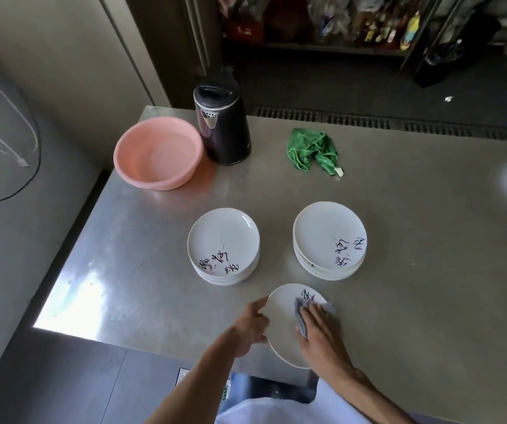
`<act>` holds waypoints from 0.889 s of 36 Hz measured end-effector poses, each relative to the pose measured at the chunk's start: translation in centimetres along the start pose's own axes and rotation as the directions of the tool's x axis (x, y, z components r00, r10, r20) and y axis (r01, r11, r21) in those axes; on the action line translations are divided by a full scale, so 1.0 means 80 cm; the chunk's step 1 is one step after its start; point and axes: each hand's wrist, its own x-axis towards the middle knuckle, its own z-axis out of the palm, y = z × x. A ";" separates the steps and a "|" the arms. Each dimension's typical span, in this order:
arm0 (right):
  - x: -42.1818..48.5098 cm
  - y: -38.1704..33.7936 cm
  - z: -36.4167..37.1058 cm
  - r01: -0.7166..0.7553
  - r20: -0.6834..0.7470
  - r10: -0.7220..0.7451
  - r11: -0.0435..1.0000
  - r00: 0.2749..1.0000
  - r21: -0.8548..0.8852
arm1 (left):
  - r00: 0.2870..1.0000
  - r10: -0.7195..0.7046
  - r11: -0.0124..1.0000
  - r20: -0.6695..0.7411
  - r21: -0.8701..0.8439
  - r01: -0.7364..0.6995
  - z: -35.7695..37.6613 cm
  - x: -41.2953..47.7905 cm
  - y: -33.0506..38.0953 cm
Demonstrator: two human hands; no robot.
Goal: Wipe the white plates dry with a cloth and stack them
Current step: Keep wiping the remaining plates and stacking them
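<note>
Gripped at its 9 o'clock rim by left hand, white plate at 6 o'clock edge of steel table, right hand pressing grey cloth flat-fingered on it (left stack at 11 o'clock, right stack at 1).

Cloth on held plate

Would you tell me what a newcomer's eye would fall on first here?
The white plate at the near edge of the table: the left hand grips its rim while the right hand presses a grey cloth on it. Behind stand two plate stacks, and a pink basin at the far left.
</note>
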 end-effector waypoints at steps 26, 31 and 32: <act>0.023 0.008 -0.006 0.061 0.245 -0.040 0.995 0.969 -0.080 | 0.999 0.038 0.997 0.002 -0.060 -0.038 0.004 0.018 -0.013; 0.033 -0.028 0.005 0.134 0.246 -0.165 0.981 0.955 0.138 | 0.997 0.079 0.995 0.011 -0.060 -0.078 0.004 0.018 -0.010; 0.027 -0.030 0.003 0.197 0.238 -0.233 0.966 0.943 0.164 | 0.997 0.073 0.995 -0.002 -0.069 -0.073 0.003 0.018 -0.011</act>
